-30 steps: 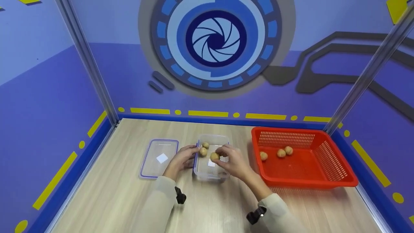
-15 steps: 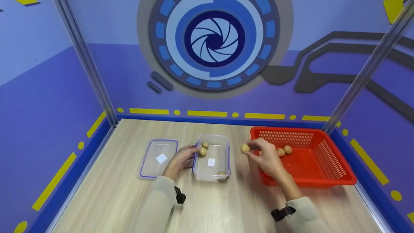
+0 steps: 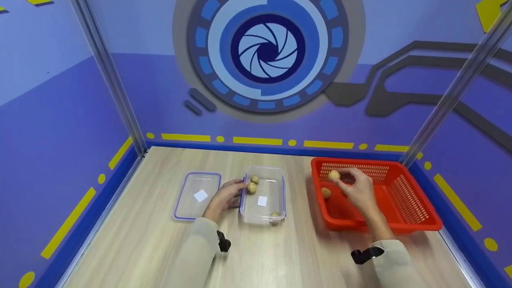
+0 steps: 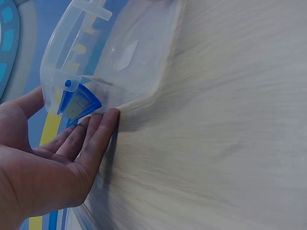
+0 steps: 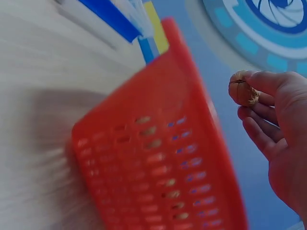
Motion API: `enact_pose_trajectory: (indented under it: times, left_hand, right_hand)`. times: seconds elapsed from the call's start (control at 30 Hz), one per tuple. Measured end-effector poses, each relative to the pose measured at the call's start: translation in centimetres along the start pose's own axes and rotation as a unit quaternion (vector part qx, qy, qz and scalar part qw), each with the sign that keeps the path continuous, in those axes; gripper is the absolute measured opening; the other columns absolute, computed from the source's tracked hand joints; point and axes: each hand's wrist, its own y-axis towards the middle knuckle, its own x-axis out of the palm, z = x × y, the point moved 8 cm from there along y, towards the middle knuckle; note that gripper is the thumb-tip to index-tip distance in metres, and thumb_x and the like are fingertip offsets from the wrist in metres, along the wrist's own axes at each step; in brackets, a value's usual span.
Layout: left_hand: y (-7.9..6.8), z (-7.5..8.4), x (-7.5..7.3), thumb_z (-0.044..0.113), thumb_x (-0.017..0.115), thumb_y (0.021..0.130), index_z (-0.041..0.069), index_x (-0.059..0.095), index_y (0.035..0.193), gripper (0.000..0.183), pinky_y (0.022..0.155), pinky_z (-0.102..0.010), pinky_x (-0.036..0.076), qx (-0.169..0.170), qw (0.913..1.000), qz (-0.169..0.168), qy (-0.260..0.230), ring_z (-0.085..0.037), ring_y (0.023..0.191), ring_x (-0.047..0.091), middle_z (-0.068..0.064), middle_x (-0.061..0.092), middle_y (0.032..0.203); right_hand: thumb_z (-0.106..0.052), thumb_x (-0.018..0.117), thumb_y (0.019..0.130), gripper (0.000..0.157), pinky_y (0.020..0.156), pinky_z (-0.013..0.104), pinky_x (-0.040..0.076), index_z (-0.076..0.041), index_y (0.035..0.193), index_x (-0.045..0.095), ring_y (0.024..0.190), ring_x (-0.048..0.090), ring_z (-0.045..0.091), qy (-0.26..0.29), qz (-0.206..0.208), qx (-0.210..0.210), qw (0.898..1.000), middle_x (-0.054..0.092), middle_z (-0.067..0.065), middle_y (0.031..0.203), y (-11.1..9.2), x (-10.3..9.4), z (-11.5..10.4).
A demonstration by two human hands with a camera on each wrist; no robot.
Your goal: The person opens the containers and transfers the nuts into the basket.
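Note:
In the head view my left hand [image 3: 227,197] holds the left side of a clear plastic food container [image 3: 271,196], thumb over the rim. The left wrist view has its fingers along the container's outer wall. Two walnuts [image 3: 251,188] lie by that side inside, and another walnut [image 3: 275,216] sits in the front right corner. My right hand [image 3: 360,190] pinches a walnut [image 3: 334,175] between thumb and fingers, above the left part of a red plastic basket [image 3: 376,226]. A crack shows in this walnut [image 5: 241,89] in the right wrist view. One walnut [image 3: 326,193] lies in the basket; the hand covers part of its floor.
The container's lid [image 3: 192,204], clear with a purple seal, lies flat on the wooden table [image 3: 248,260] left of my left hand. Printed blue panels [image 3: 256,120] enclose the back and sides, with metal posts [image 3: 450,86] at the corners.
My right hand has carried the walnut from over the container rightward to above the basket. The left hand keeps its place on the container.

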Motion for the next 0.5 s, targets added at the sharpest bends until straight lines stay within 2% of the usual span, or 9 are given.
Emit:
enact_pose_trajectory:
  times: [0.1, 0.17, 0.37, 0.5]
  left_hand:
    - [0.0, 0.0, 0.0, 0.032, 0.066, 0.105, 0.004, 0.047, 0.155, 0.06, 0.095, -0.046, 0.059, 0.001, 1.0, -0.001, 0.004, -0.037, 0.126, 0.065, -0.018, 0.067, 0.138]
    - [0.0, 0.0, 0.0, 0.032, 0.066, 0.105, 0.005, 0.047, 0.156, 0.061, 0.094, -0.046, 0.059, 0.004, 1.0, 0.0, 0.007, -0.036, 0.126, 0.065, -0.017, 0.067, 0.138]
    - [-0.1, -0.1, -0.2, 0.032, 0.066, 0.105, 0.005, 0.047, 0.156, 0.061, 0.096, -0.047, 0.059, 0.001, 0.9999, 0.007, 0.008, -0.037, 0.129, 0.064, -0.019, 0.064, 0.143]
    - [0.0, 0.0, -0.1, 0.032, 0.067, 0.105, 0.004, 0.045, 0.158, 0.064, 0.099, -0.048, 0.057, 0.003, 0.9999, 0.008, 0.012, -0.038, 0.134, 0.06, -0.02, 0.06, 0.148]
  right_hand:
    - [-0.014, 0.085, 0.092, 0.034, 0.08, 0.011, 0.054, 0.003, 0.12, 0.074, 0.102, 0.074, 0.036, 0.003, 0.004, 0.028, 1.0, 0.075, 0.02, 0.111, 0.0, -0.1, 1.6]
    - [-0.015, 0.085, 0.092, 0.034, 0.077, 0.008, 0.051, 0.002, 0.12, 0.074, 0.102, 0.073, 0.037, 0.0, 0.005, 0.045, 0.999, 0.075, 0.021, 0.111, 0.0, 0.0, 2.5]
    - [-0.021, 0.085, 0.093, 0.037, 0.073, 0.011, 0.053, 0.002, 0.119, 0.074, 0.101, 0.074, 0.035, -0.023, -0.016, 0.085, 0.996, 0.076, 0.021, 0.11, 0.4, 0.6, 4.8]
    - [-0.024, 0.084, 0.094, 0.039, 0.072, 0.014, 0.055, 0.002, 0.121, 0.073, 0.101, 0.074, 0.034, -0.034, -0.023, 0.095, 0.995, 0.076, 0.02, 0.11, 0.7, 0.7, 5.7]
